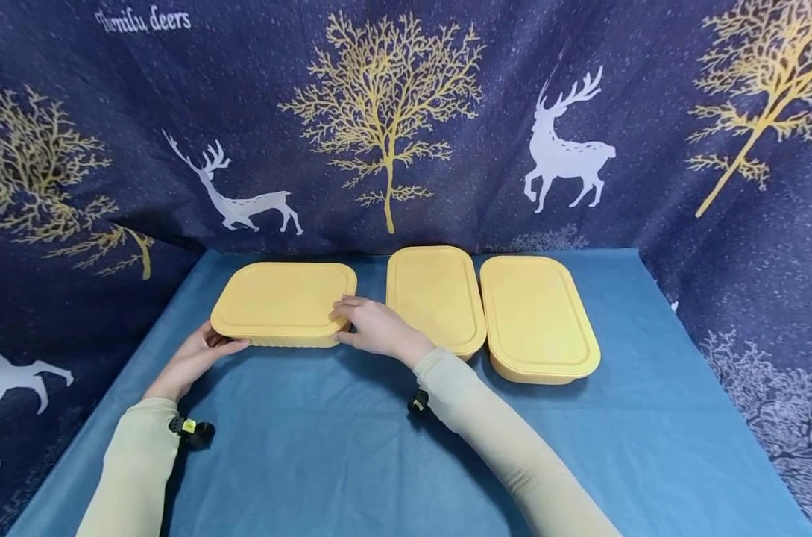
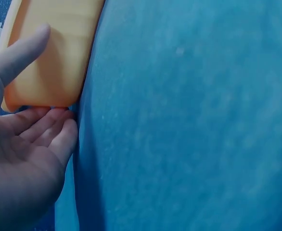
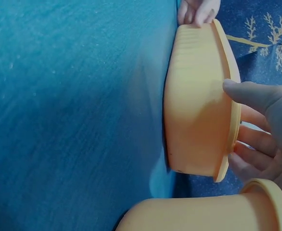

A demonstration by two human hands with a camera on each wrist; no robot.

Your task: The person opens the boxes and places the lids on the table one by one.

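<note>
A yellow lidded storage box (image 1: pixel 285 294) lies lengthwise at the back left of the blue cloth, its lid on. My left hand (image 1: pixel 197 358) holds its near left corner, thumb along the front wall and fingers against the end. In the left wrist view, those fingertips meet the box (image 2: pixel 69 53) low on its end wall. My right hand (image 1: pixel 379 326) grips the right end of the same box; the right wrist view shows the thumb on the lid's rim (image 3: pixel 233 108) and the other fingers round the end.
Two more yellow lidded boxes, a middle one (image 1: pixel 435 294) and a right one (image 1: pixel 536 313), stand side by side with their short ends toward me. My right forearm (image 1: pixel 493 425) passes near the middle one. A dark blue printed curtain (image 1: pixel 244 89) rises behind the cloth-covered table (image 1: pixel 312 447).
</note>
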